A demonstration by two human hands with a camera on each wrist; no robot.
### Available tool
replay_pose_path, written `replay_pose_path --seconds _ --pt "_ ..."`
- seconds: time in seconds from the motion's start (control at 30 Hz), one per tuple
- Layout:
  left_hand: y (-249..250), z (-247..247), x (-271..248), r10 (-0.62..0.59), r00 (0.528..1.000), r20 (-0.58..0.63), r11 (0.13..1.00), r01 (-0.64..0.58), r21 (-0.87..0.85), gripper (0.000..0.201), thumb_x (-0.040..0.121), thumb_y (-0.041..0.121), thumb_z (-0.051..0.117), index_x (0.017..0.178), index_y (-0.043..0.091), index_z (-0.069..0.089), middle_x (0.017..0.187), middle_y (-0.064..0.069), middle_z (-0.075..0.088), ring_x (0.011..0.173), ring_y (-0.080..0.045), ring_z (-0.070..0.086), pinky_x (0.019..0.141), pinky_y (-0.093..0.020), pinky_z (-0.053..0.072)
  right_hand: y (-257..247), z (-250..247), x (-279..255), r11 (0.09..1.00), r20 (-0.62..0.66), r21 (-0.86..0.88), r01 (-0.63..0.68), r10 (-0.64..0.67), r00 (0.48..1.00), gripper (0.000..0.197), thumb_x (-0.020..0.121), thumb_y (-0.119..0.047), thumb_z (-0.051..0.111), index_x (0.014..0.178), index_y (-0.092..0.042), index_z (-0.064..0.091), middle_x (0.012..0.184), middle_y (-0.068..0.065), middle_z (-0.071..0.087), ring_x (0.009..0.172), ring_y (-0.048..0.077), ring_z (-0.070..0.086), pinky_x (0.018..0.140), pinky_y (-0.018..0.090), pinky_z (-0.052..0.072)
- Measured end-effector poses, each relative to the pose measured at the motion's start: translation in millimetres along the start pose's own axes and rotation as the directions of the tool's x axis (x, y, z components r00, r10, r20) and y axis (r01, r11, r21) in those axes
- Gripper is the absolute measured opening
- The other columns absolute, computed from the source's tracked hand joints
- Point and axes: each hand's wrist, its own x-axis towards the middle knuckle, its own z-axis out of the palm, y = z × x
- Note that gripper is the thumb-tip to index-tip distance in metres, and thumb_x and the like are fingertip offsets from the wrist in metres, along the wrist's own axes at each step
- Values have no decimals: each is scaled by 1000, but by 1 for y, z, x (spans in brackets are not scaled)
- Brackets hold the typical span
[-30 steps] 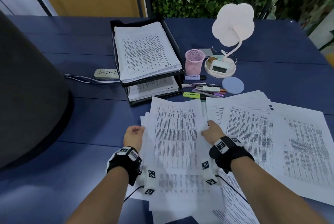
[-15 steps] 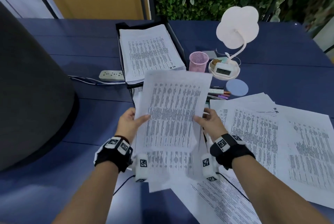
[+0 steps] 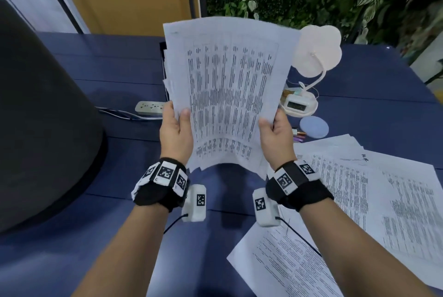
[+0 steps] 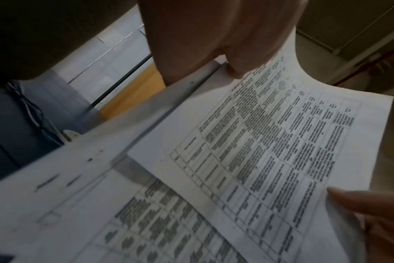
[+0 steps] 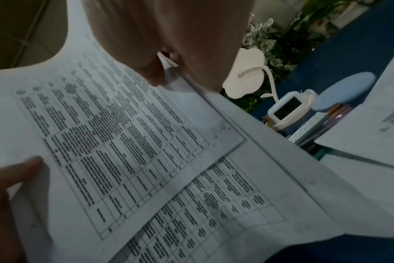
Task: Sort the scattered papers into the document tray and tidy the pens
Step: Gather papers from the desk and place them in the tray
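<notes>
I hold a stack of printed papers (image 3: 227, 90) upright above the blue table, both hands at its lower edges. My left hand (image 3: 176, 129) pinches the left edge, thumb on the front. My right hand (image 3: 273, 132) pinches the right edge the same way. The wrist views show the same sheets (image 4: 259, 151) (image 5: 115, 135) close up, with a thumb on the top page. The document tray (image 3: 164, 57) is almost wholly hidden behind the stack. More loose papers (image 3: 359, 189) lie on the table at the right. A few pens (image 3: 298, 135) peek out past my right hand.
A white flower-shaped lamp with a small clock (image 3: 309, 69) and a pale blue disc (image 3: 314, 127) stand behind the loose sheets. A power strip (image 3: 149, 108) with its cable lies left of the tray. A large dark rounded object (image 3: 40, 117) fills the left.
Both hands took the stack off the table and raised it upright in front of the tray, which it now hides along with the pink pen cup.
</notes>
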Motion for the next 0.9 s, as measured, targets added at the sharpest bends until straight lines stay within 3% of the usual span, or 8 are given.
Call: replay_pose_path --seconds 0.1,0.2,0.3,0.5,0.6,0.7,0.83,0.9 --pt "-18 0 1 -87 992 92 995 82 66 46 98 32 45 138 13 35 134 -2 53 122 -17 51 104 -36 41 7 -6 -2 997 -7 -18 -71 71 997 31 91 -2 55 115 -21 48 104 -18 60 91 -16 57 83 6 44" --pt "-27 0 1 -171 974 145 985 172 9 40 97 19 49 135 14 36 124 3 55 113 -13 54 98 -26 41 13 -11 -1 989 -35 -15 -149 148 988 30 87 0 56 111 -16 51 104 -6 64 93 2 61 89 21 47" --pt "-35 0 3 -297 939 171 934 323 -149 37 92 1 52 123 18 40 110 4 61 104 -15 59 98 -36 45 14 -13 4 977 -40 13 -214 215 976 35 82 9 50 109 -14 51 106 5 64 96 16 61 92 36 48" --pt "-58 12 2 -465 853 237 847 507 -160 40 84 -7 53 102 28 52 103 3 67 102 -20 61 102 -44 42 19 -4 6 955 26 28 -295 294 955 40 82 12 44 111 -16 49 111 6 62 99 16 59 95 35 45" --pt "-55 27 -3 -432 874 223 865 472 -173 28 91 0 53 109 22 50 107 1 65 106 -22 62 96 -33 47 22 2 5 965 -3 -22 -260 260 965 38 87 11 44 117 -12 46 111 4 61 93 9 59 94 31 46" --pt "-42 31 -2 -327 937 124 900 349 -263 33 94 -1 49 124 12 49 107 4 63 98 -6 62 85 -11 47 20 1 7 978 -59 -40 -204 201 978 38 89 5 46 112 -24 46 108 -5 62 98 10 60 94 27 46" --pt "-36 18 14 -261 960 103 910 280 -307 36 89 -2 57 123 10 49 118 -4 64 109 -14 62 99 -29 46 10 -5 16 989 -115 -10 -150 147 982 31 82 3 51 92 -26 46 87 -8 60 73 4 57 72 23 47" --pt "-38 12 18 -274 956 105 910 293 -292 33 86 -7 59 108 16 53 107 -2 66 100 -16 64 99 -39 47 13 -8 18 982 -120 -24 -185 181 976 24 75 -9 54 88 -27 46 90 0 61 78 13 57 75 33 48"
